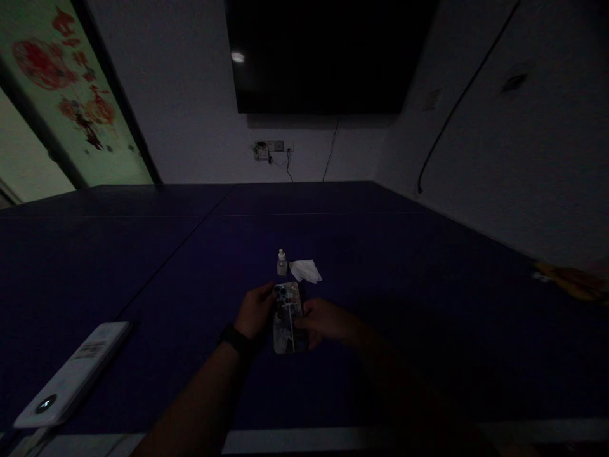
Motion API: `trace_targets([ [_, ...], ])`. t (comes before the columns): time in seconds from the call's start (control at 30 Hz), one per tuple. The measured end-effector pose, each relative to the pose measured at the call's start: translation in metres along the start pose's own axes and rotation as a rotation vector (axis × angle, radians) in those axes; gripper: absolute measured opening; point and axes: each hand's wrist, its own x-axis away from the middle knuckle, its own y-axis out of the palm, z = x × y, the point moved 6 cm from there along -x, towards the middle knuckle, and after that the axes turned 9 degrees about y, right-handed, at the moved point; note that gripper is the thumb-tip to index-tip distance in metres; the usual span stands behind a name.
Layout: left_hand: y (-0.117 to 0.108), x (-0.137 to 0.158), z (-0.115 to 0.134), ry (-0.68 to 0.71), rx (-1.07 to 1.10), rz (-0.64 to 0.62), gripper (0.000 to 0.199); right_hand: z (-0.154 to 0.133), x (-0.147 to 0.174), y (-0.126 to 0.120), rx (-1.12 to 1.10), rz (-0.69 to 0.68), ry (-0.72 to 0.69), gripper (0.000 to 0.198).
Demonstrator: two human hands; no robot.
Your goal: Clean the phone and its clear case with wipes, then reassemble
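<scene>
You have the phone (284,311) between your hands, your left hand (255,310) grasping its upper left edge and your right hand (327,320) gripping its right side, near the bottle (282,266).

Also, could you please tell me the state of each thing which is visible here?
Smartphone in patterned case: back facing up, held by left hand and right hand.
Dropper bottle: upright, cap on.
White tissue: lying creased.
White power bank: lying flat, round display lit.
Black wristwatch: being worn.
Television: wall-mounted, screen dark.
Wall sockets: some plugs inserted.
</scene>
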Motion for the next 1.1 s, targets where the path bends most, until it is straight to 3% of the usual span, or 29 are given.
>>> trace_targets([
  [0.2, 0.008, -0.003, 0.011, 0.200, -0.656, -0.146, 0.042, 0.005, -0.002, -0.003, 0.129, -0.029, 0.047, 0.031],
  [0.33, 0.016, -0.001, 0.019, 0.330, -0.872, -0.244, 0.041, 0.006, -0.003, -0.004, 0.210, -0.027, 0.073, 0.038],
  [0.9, 0.014, 0.003, 0.018, 0.316, -1.076, -0.277, 0.041, 0.009, -0.010, -0.009, 0.353, 0.066, 0.105, 0.035],
  [1.0, 0.014, 0.003, 0.017, 0.307, -1.071, -0.285, 0.041, 0.007, -0.013, -0.026, 0.385, 0.192, 0.072, 0.030],
  [1.1, 0.010, 0.001, 0.017, 0.301, -1.064, -0.277, 0.042, 0.000, -0.017, -0.059, 0.429, 0.447, -0.002, 0.027],
])
